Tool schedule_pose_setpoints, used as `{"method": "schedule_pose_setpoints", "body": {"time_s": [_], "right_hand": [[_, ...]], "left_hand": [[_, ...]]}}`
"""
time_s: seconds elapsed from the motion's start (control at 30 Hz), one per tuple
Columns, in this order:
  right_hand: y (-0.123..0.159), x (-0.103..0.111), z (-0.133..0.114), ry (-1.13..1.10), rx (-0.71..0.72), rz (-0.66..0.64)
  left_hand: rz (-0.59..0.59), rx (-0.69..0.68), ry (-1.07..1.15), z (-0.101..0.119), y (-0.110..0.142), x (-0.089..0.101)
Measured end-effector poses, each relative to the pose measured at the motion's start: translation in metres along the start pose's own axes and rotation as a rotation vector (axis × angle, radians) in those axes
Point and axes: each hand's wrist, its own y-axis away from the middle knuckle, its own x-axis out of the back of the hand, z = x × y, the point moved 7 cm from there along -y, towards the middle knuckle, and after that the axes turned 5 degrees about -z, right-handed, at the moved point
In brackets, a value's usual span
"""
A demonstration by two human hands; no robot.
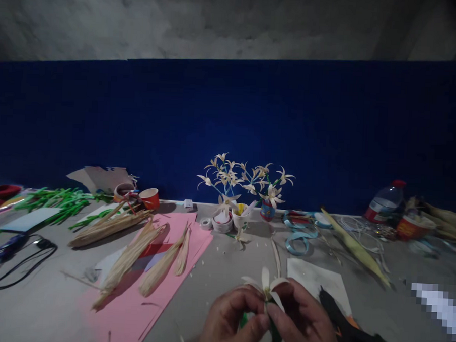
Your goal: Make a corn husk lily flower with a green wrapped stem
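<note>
Both my hands meet at the bottom middle of the view, over the grey table point(227, 261). My left hand point(229, 320) and my right hand point(302, 323) pinch a small cream paper flower point(267, 286) between thumbs and fingers. Its pale petals stick up above my fingertips. A green stem point(274, 339) runs down from the flower between my hands. Both hands are closed on it.
A black glue gun point(351, 330) lies right of my right hand beside white paper point(314, 278). Dried husk strips point(133, 255) lie on pink paper point(131, 308). A vase of finished flowers point(250, 184), small cups point(149, 198), blue ribbon point(298, 239), a bottle point(383, 203) and green stems point(60, 201) stand farther back.
</note>
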Motion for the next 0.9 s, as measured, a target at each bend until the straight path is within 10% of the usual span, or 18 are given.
{"method": "schedule_pose_setpoints", "body": {"time_s": [0.9], "right_hand": [[0.0,-0.004,-0.022,-0.03,0.063,0.071]], "left_hand": [[-0.136,-0.256,-0.454,0.019,0.0,-0.006]]}}
